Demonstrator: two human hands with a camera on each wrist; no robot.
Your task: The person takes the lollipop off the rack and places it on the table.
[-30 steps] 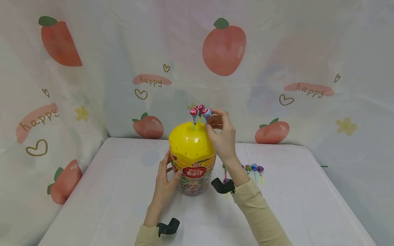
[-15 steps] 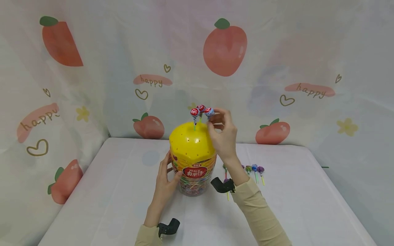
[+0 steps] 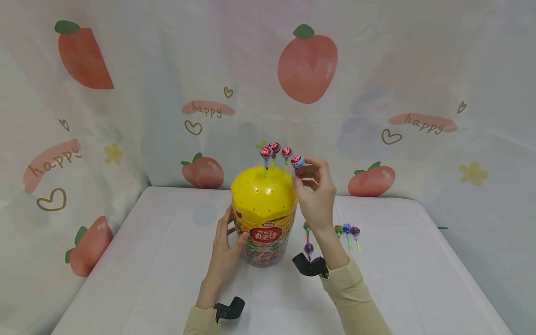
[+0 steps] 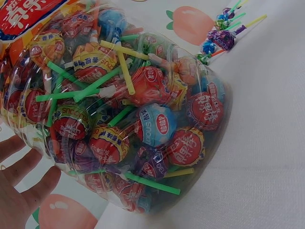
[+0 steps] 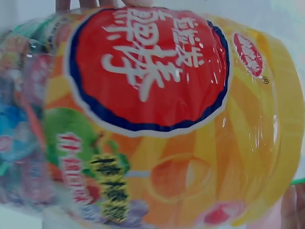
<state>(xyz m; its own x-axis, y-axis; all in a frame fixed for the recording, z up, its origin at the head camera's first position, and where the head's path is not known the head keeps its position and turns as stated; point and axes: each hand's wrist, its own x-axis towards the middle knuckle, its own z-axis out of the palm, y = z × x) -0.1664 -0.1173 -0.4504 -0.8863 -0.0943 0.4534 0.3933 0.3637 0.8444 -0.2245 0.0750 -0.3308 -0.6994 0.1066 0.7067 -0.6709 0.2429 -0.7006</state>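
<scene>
A clear plastic jar (image 3: 268,251) with a domed yellow lid (image 3: 261,197) stands upright, its lower part full of wrapped lollipops (image 4: 155,125). My left hand (image 3: 226,251) holds the jar's left side, thumb at the front; its fingers (image 4: 40,188) show beside the jar in the left wrist view. Three red-topped lollipops (image 3: 265,153) stand by their sticks in the lid. At the lid's right edge, my right hand (image 3: 317,193) pinches a blue-and-red lollipop (image 3: 298,161) just under its head. The jar's printed label (image 5: 157,71) fills most of the right wrist view.
Right of the jar, several loose lollipops (image 3: 346,229) lie on the white-covered table (image 3: 402,270), partly behind my right wrist. A purple one (image 3: 309,248) lies nearer the jar. A fruit-printed cloth (image 3: 356,70) hangs behind the table.
My right hand has moved right and slightly down across the lid. A lollipop it was beside now stands free in the lid, and the blue-and-red one shows in its fingers. The left hand has stayed.
</scene>
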